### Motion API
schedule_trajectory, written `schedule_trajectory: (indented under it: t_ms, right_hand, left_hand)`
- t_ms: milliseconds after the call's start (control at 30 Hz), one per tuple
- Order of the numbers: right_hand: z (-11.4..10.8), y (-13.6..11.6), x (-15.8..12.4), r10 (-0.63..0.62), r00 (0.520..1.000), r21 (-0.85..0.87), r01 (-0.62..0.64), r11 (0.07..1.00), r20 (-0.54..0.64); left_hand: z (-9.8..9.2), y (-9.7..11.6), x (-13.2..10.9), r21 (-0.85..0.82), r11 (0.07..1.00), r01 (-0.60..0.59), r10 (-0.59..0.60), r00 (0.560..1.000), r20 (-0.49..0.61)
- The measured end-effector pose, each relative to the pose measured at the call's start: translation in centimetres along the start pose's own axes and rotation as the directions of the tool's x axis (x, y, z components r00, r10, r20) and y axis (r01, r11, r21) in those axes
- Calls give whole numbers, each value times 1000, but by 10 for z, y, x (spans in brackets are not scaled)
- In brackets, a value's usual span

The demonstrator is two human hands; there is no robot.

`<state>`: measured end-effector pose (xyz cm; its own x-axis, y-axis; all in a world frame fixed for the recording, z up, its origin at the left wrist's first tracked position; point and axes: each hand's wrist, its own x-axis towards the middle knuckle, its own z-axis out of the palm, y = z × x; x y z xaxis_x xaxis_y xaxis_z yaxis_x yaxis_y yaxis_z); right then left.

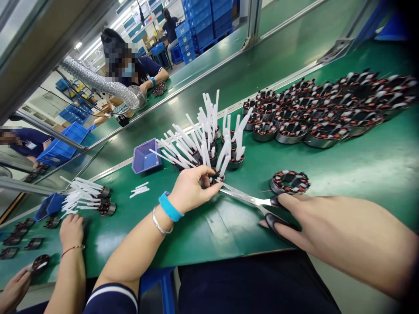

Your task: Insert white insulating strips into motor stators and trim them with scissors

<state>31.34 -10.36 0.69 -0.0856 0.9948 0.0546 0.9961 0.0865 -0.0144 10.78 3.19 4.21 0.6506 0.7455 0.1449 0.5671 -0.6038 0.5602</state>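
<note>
My right hand (314, 222) grips scissors (247, 197) by their black handles. The blades are spread a little and their tips point left, reaching my left fingertips. My left hand (193, 187), with a blue band and a silver bangle on its wrist, is closed at the rim of a small motor stator (218, 178); the fingers partly hide it. White sleeves (225, 150) stand up from this stator. Behind it, more stators bristle with long white sleeves (183, 141). A single larger stator (290, 181) lies just beyond the scissors' handles.
Several rows of stators (294, 113) fill the back right of the green table (242, 235). A purple bin (146, 155) and loose white sleeve pieces (139, 189) lie left. A co-worker's hand (72, 231) is beside sleeved stators at far left. Another person (131, 65) sits across.
</note>
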Motion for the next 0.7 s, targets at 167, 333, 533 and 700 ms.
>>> schedule_trajectory:
  t_ms: [167,333,533,700]
  right_hand:
    - [2,3,-5,17,999,-55,-14,998,40]
    - [-6,-6,13,-42,998,-32,43,999,43]
    - [-6,-8,25,-49,995,-39,53,998,88]
    - [-10,-10,30,-58,986,-25,62,998,155]
  left_hand:
    - [-3,0,7,64,997,-50,41,989,141]
    - [-9,-2,13,104,984,-143,121,972,200]
    - [-21,-6,23,9,995,-99,91,948,306]
    - [-23,-6,30,-2,998,-58,55,933,357]
